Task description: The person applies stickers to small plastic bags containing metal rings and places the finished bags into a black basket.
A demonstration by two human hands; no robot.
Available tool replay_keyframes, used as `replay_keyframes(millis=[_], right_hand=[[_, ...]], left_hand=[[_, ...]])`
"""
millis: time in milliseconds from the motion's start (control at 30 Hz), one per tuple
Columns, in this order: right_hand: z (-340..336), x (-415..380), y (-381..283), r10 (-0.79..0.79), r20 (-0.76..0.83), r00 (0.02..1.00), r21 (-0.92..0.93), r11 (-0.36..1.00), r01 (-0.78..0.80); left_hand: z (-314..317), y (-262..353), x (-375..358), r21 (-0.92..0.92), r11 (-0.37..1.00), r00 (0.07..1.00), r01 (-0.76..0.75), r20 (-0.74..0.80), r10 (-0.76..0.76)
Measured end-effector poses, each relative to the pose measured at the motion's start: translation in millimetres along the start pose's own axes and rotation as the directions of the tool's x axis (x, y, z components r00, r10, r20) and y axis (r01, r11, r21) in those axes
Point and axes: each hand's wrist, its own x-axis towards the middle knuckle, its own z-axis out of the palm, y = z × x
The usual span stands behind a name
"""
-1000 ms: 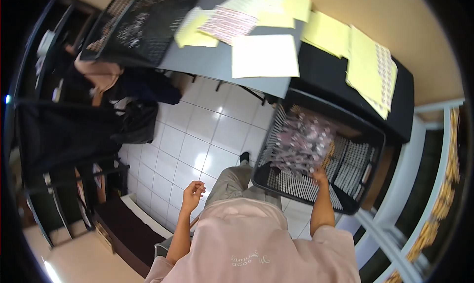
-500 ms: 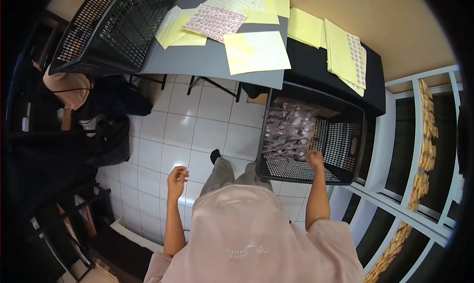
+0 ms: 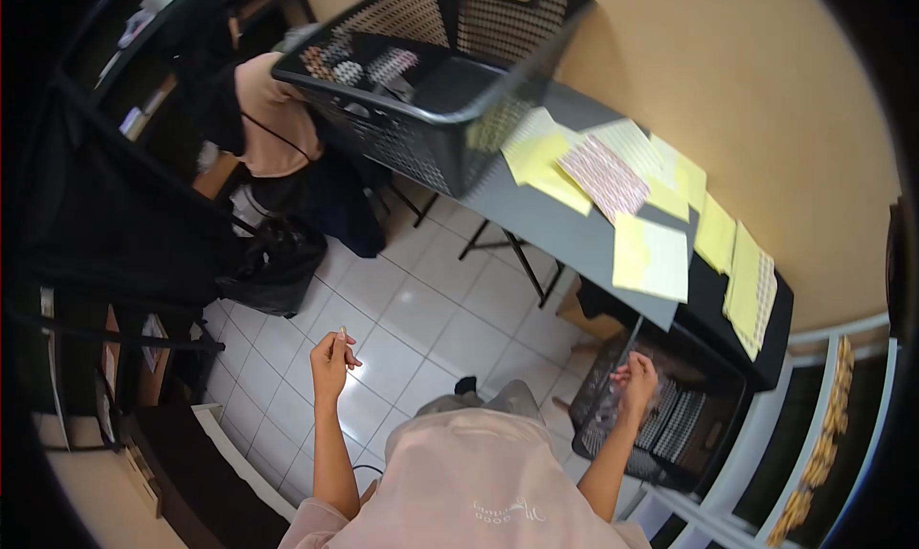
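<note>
Packets (image 3: 601,396) of crinkled, see-through plastic lie in the lower basket (image 3: 704,453) at the wearer's 2 o'clock, its high walls seemingly there to keep such slippery things together. The right hand (image 3: 636,384) is half curled above them; I can't tell whether it grips any. At 10 to 11 o'clock, the left hand (image 3: 331,362) is raised over the floor (image 3: 402,319) of glossy square tiles, fingers bent narrowly towards the thumb; whether something small is pinched there, I can't tell.

At 1 o'clock, yellow sheets (image 3: 651,262) and 1 pink-patterned sheet (image 3: 605,178) lie flat on the smooth grey table (image 3: 498,200), probably so their faces show. The upper basket (image 3: 383,133), rigid black lattice, stands at 12 o'clock; a co-worker (image 3: 278,123) is at 11.
</note>
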Motion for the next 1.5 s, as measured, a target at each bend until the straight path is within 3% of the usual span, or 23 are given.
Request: replay_keyframes(millis=[167,333,433,600,667,700,767,833,900,933,967,1000,1067,1133,1167,1200,1267,1367,1400,1433,1467,1500], right_hand=[[50,15,-63,-0.102,0.003,0.995,-0.015,0.995,0.102],[96,44,-134,-0.258,0.053,0.965,0.016,0.966,0.258],[139,62,-185,-0.333,0.094,0.938,0.017,0.943,0.333],[219,96,-274,-0.546,0.309,0.779,0.07,0.83,0.554],[261,98,-312,-0.618,0.408,0.672,-0.009,0.733,0.68],[285,98,-329,-0.638,0.45,0.625,-0.018,0.693,0.721],[337,79,-365,-0.657,0.574,0.488,-0.066,0.557,0.828],[385,61,-393,-0.593,0.712,0.377,-0.015,0.523,0.852],[433,47,-412,-0.515,0.847,0.131,0.127,0.436,0.891],[456,42,-424,-0.424,0.903,-0.062,0.192,0.271,0.943],[479,36,-430,-0.325,0.928,-0.182,0.261,0.219,0.94],[502,34,-430,-0.202,0.953,-0.224,0.269,0.234,0.934],[545,26,-432,0.085,0.95,-0.301,0.297,0.049,0.954],[589,28,-421,0.376,0.907,-0.189,0.257,-0.138,0.957],[612,26,-411,0.448,0.889,-0.097,0.22,-0.23,0.948],[633,24,-399,0.511,0.859,0.001,0.189,-0.32,0.928],[673,25,-376,0.496,0.866,0.068,0.23,-0.513,0.827],[737,32,-346,0.517,0.854,0.067,0.244,-0.511,0.824],[755,29,-337,0.575,0.782,0.24,0.043,-0.434,0.9],[769,30,-328,0.638,0.67,0.381,-0.174,-0.364,0.915],[781,39,-311,0.634,0.668,0.389,-0.184,-0.366,0.912],[791,50,-289,0.612,0.666,0.427,-0.251,-0.355,0.9]], left_hand=[[-1,61,43,-0.05,0.987,0.972,-0.154,-0.188,0.142],[25,104,88,-0.258,0.919,0.922,-0.299,-0.326,0.209],[45,134,109,-0.258,0.895,0.902,-0.365,-0.336,0.272],[65,180,147,-0.236,0.823,0.828,-0.517,-0.38,0.411],[69,196,165,-0.098,0.738,0.709,-0.668,-0.385,0.591],[70,204,169,-0.086,0.743,0.707,-0.664,-0.397,0.585],[75,222,176,-0.188,0.726,0.745,-0.662,-0.277,0.607],[82,235,185,-0.265,0.729,0.776,-0.631,-0.197,0.6],[89,239,202,-0.325,0.721,0.779,-0.611,-0.087,0.621],[88,239,210,-0.332,0.718,0.779,-0.612,-0.095,0.62],[85,240,217,-0.248,0.775,0.804,-0.581,-0.03,0.593],[81,242,224,-0.157,0.822,0.829,-0.547,0.035,0.558],[81,248,235,-0.107,0.824,0.826,-0.556,0.045,0.563],[75,245,244,-0.221,0.818,0.81,-0.532,0.149,0.567],[75,240,249,-0.252,0.791,0.775,-0.558,0.182,0.605],[75,238,249,-0.258,0.797,0.778,-0.546,0.195,0.597],[74,237,255,-0.342,0.775,0.748,-0.531,0.239,0.619],[73,230,263,-0.411,0.747,0.699,-0.523,0.294,0.651],[72,230,268,-0.42,0.746,0.696,-0.517,0.302,0.652],[70,231,274,-0.399,0.685,0.618,-0.609,0.304,0.726],[66,231,279,-0.378,0.613,0.531,-0.694,0.307,0.79],[62,230,280,-0.398,0.666,0.544,-0.631,0.384,0.746]])
